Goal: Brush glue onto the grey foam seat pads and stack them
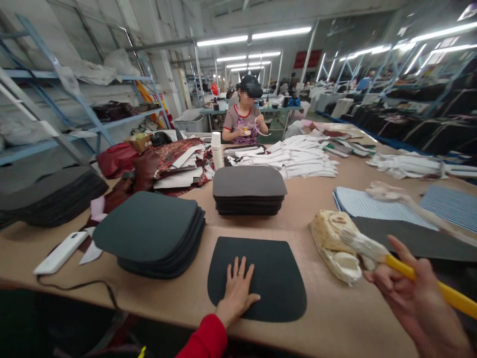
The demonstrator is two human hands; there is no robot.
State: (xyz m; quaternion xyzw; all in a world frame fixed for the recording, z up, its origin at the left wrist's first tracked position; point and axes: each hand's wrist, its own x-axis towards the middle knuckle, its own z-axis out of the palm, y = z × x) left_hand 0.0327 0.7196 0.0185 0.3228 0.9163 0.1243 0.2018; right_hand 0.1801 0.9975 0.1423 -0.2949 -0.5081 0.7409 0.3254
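Observation:
My left hand (238, 288) lies flat on a dark rounded panel (276, 278), fingers spread. That panel rests alone on the tabletop near the front edge. In my right hand (410, 293) is a glue brush (400, 268) with a yellow handle; my index finger points up off it. The brush's whitish, caked head end reaches into a glue-crusted container (331, 226), so its bristles are hidden. Left of the panel stands a stack of similar dark panels (149, 228). Another stack, with a grey top (249, 184), sits just behind the panel.
A white power bank (61, 252) with a cable lies at the left. White strips (294, 154) and patterned scraps (177, 161) are heaped at the back, near a white bottle (216, 151). Striped blue sheets (383, 204) lie right. Across the table, a person (244, 119) handles a strip.

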